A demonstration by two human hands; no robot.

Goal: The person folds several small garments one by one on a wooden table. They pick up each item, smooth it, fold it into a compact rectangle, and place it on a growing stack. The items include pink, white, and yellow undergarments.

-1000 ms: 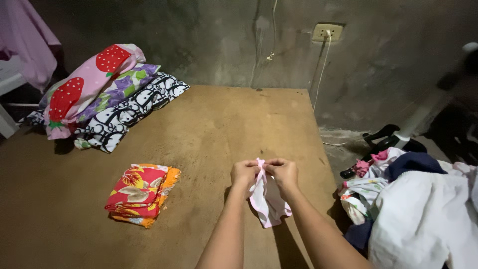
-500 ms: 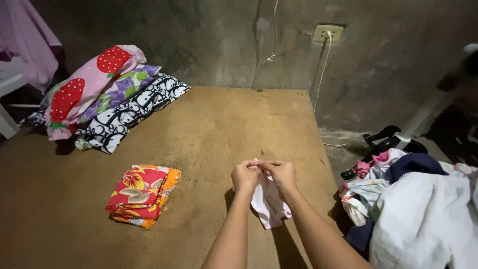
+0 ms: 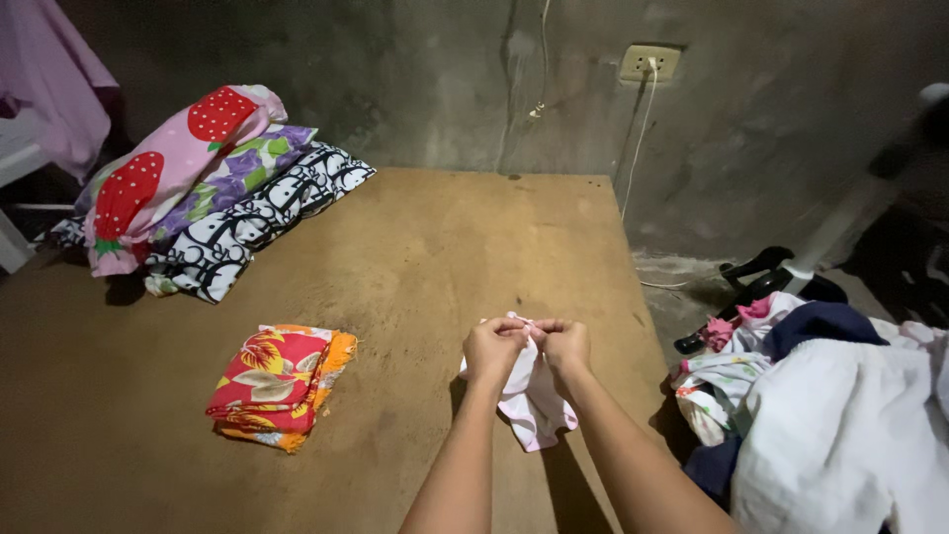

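Both hands, left hand (image 3: 491, 348) & right hand (image 3: 564, 344), pinching pink cloth (image 3: 532, 400) top, knuckles together.

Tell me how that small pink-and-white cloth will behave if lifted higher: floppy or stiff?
Probably floppy: the pink-and-white cloth hangs limp and creased below the left hand and right hand. Likely light, since only the bunched top edge is pinched. Unlikely to slip.

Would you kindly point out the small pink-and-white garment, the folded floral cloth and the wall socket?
small pink-and-white garment (image 3: 534, 405): head view, on its hanging lower part.
folded floral cloth (image 3: 272, 381): head view, on its red top face.
wall socket (image 3: 649, 63): head view, on its cover plate.
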